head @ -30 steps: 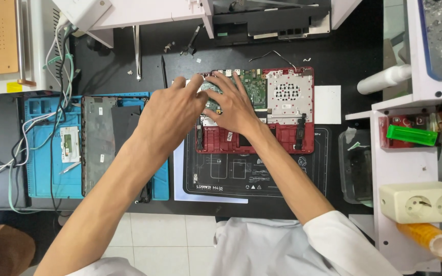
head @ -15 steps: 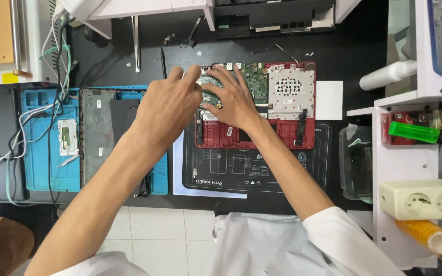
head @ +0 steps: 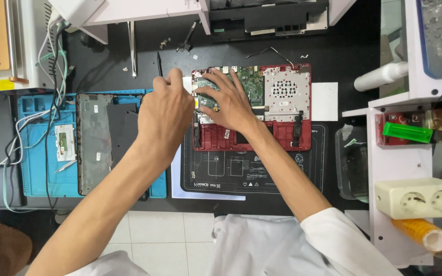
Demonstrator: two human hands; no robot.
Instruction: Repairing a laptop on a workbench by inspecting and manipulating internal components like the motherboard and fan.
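1. Head view: the right hand [head: 229,105] lies flat, fingers spread, on the green circuit board [head: 251,88] inside the opened red laptop shell [head: 254,137] on the black mat [head: 254,171].
2. The left hand [head: 166,113] hovers curled at the shell's left edge; whether it pinches anything, I cannot tell.
3. A grey laptop panel [head: 94,140] rests on the blue mat [head: 34,148], left.
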